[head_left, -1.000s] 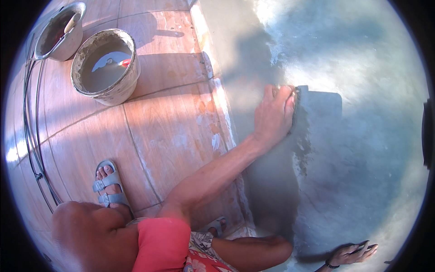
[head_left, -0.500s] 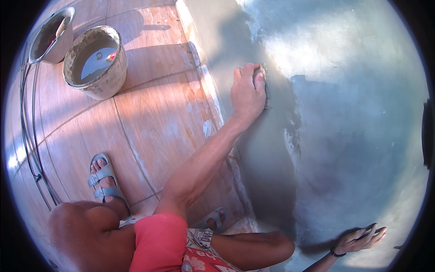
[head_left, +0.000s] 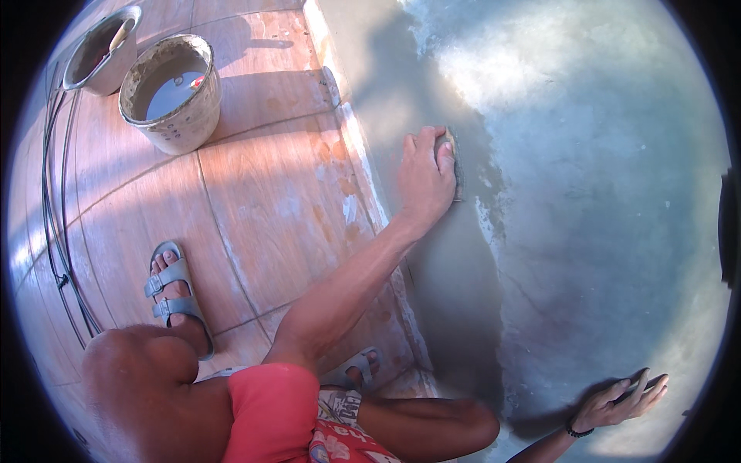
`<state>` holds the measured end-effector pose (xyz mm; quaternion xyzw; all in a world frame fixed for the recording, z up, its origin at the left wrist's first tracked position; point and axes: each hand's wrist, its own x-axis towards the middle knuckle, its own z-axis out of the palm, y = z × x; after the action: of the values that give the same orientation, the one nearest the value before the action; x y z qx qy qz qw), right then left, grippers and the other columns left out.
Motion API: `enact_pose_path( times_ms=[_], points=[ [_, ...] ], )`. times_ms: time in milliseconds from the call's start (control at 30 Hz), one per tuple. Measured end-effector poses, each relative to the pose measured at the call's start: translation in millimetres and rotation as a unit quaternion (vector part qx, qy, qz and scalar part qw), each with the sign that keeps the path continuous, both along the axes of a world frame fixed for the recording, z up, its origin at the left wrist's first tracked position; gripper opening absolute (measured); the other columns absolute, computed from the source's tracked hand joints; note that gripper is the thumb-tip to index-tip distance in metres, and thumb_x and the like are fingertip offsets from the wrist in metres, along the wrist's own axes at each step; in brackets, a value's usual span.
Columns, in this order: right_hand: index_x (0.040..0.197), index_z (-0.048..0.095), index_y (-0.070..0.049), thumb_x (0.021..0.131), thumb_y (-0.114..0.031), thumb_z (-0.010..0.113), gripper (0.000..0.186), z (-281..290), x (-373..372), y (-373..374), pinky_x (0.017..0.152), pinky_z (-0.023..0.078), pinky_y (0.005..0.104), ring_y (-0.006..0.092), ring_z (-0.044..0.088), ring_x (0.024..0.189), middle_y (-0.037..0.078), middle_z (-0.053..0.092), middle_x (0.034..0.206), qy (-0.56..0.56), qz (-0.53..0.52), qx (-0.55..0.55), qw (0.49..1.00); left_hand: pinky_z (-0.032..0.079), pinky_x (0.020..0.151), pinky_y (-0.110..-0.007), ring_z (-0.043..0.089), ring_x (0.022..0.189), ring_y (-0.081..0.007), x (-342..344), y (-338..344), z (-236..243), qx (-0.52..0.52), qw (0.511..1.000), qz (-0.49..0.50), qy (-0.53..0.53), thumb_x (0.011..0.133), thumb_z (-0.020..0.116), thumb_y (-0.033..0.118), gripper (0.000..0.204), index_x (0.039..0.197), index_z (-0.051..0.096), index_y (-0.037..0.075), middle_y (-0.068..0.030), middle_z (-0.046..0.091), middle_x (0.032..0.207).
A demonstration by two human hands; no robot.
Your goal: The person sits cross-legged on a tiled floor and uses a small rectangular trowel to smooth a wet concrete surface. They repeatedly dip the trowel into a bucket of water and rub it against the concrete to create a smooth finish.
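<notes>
My left hand point(head_left: 426, 176) is closed on a flat trowel-like tool point(head_left: 458, 171), pressed to a wet band of dark grey cement point(head_left: 455, 309). Only the tool's thin edge shows past my fingers; the rest lies hidden under the hand. The band runs along the foot of a smooth grey cement wall point(head_left: 587, 224), with a ragged pale edge on its right. At the lower right my right hand point(head_left: 617, 404), a dark beaded bracelet at its wrist, has its fingers spread and holds nothing. Its shadow falls on the wall; I cannot tell whether it touches.
A cement-crusted bucket point(head_left: 181, 131) holding grey liquid and a small red item stands upper left on wood-look floor tiles point(head_left: 255, 201). Behind it is another bucket point(head_left: 116, 73) with a handle sticking up. Black cables point(head_left: 58, 231) run down the left side, near my sandalled foot point(head_left: 177, 293).
My left hand has slid the tool a short way nearer along the wet band. My right hand stays spread in almost the same place. The view has shifted slightly.
</notes>
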<state>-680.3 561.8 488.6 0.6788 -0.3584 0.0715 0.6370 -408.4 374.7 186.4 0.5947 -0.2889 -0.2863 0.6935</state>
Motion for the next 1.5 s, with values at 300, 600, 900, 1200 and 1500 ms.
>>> enact_pose_path(
  times_ms=[300,600,900,1200,1500],
  points=[
    [0.122,0.063,0.003,0.105,-0.027,0.045,0.039,0.8,0.9,8.3,0.112,0.032,0.0554,0.0419,0.039,0.138,0.023,0.047,0.146,0.006,-0.034,0.014,0.999,0.052,0.078,-0.044,0.062,0.09,-0.0389,-48.6,91.6,20.8,-0.098,0.985,-0.144,0.01,0.094,0.061,0.014,0.027,0.12,0.061,0.006,-0.0192,0.055,0.106],
    [0.123,0.063,0.003,0.105,-0.026,0.045,0.038,3.3,0.9,6.3,0.112,0.031,0.0548,0.0418,0.039,0.138,0.023,0.046,0.146,0.009,-0.021,0.018,1.0,0.049,0.08,-0.045,0.061,0.089,-0.038,20.3,-22.9,1.2,-0.005,1.0,-0.014,0.009,0.095,0.055,0.015,0.023,0.116,0.057,0.006,-0.0202,0.056,0.105],
    [0.123,0.062,0.002,0.105,-0.026,0.045,0.038,3.3,-4.7,2.6,0.111,0.033,0.0547,0.0423,0.04,0.138,0.023,0.047,0.146,0.016,-0.014,0.007,1.0,0.053,0.067,-0.044,0.063,0.08,-0.0378,-50.5,79.5,34.8,-0.116,0.986,-0.121,-0.014,0.093,0.061,0.011,0.026,0.118,0.061,0.011,-0.0198,0.056,0.104],
    [0.12,0.065,0.003,0.105,-0.026,0.046,0.038,-4.7,11.0,-2.2,0.112,0.034,0.0526,0.0398,0.043,0.136,0.021,0.051,0.143,0.006,0.017,0.004,1.0,0.052,0.067,-0.044,0.062,0.075,-0.0359,-74.7,84.9,55.8,-0.185,0.973,-0.118,-0.075,0.092,0.062,0.01,0.026,0.118,0.061,0.012,-0.0184,0.055,0.101],
    [0.114,0.066,0.008,0.103,-0.023,0.045,0.039,-5.5,22.0,-3.3,0.111,0.033,0.0543,0.0408,0.044,0.135,0.024,0.052,0.142,0.009,0.013,0.001,1.0,0.049,0.083,-0.045,0.06,0.095,-0.036,101.0,-54.6,-50.7,-0.031,0.995,0.097,-0.01,0.095,0.056,0.015,0.022,0.113,0.06,0.004,-0.0184,0.059,0.102]
  ],
)
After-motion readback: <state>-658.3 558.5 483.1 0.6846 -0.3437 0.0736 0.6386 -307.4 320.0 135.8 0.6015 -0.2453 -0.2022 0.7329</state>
